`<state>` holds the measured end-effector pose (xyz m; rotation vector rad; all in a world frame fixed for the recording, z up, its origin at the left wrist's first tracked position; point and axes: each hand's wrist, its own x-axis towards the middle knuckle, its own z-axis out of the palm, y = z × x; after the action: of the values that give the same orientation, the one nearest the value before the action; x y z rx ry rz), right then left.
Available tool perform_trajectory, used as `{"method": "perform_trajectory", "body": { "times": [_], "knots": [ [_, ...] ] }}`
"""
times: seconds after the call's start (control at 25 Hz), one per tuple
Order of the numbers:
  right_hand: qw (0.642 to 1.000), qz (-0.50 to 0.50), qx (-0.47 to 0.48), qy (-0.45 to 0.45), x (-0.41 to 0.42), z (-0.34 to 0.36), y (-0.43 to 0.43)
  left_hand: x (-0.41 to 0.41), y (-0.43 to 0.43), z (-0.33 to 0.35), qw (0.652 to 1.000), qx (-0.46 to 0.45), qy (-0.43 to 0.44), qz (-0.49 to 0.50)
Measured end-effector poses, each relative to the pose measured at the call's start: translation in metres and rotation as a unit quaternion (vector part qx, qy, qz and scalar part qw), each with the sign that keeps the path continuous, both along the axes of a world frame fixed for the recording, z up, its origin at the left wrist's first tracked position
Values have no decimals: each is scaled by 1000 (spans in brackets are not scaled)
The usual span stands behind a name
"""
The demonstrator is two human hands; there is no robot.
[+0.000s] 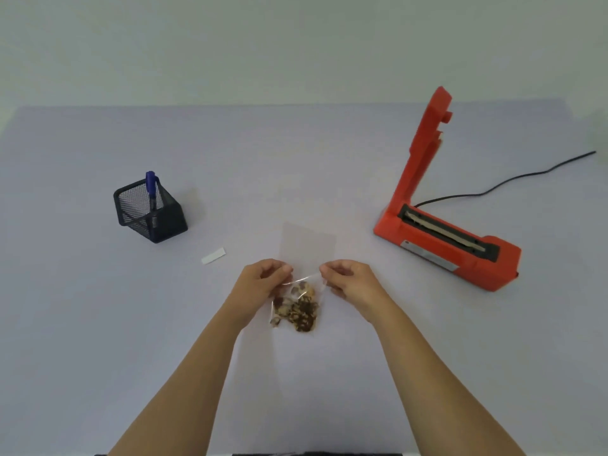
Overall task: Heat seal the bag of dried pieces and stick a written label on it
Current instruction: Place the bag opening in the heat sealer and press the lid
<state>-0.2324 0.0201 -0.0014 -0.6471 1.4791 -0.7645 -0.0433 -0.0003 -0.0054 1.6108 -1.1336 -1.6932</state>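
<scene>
Centre of the frame, a little below the middle: both hands are up at the mouth of the small clear bag [297, 301]. The left hand [263, 281] pinches the top left corner between thumb and fingers, and the right hand [348, 279] pinches the top right corner, so the opening is stretched flat between them. The brown and tan dried pieces [297, 312] sit bunched in the bottom of the bag, which hangs just over the pale table [98, 324].

Just above the hands lies a flat translucent sheet [309, 243]. To the left of that, a small white label [214, 256] lies on the table, and no writing can be made out on it. Upper left, a black mesh pen holder [149, 210] stands with one blue pen [151, 189] in it.

Over on the right, the red heat sealer [447, 245] has its arm raised upright, sealing strip exposed. There is a silver plate on its side; the print is too blurred to read. Its black cord [513, 179] trails off to the right edge.
</scene>
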Motion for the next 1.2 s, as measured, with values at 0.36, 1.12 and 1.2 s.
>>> {"method": "perform_trajectory", "body": {
  "times": [0.36,1.12,1.2],
  "knots": [
    [988,-146,-34,36,-132,22,56,-141,0,5,990,16,80,-118],
    [723,-102,-499,466,-181,156,-18,-213,3,11,997,2,9,-77],
    [706,19,-531,468,-169,179,-41,-214,2,11,997,-9,-12,-73]
  ]
}}
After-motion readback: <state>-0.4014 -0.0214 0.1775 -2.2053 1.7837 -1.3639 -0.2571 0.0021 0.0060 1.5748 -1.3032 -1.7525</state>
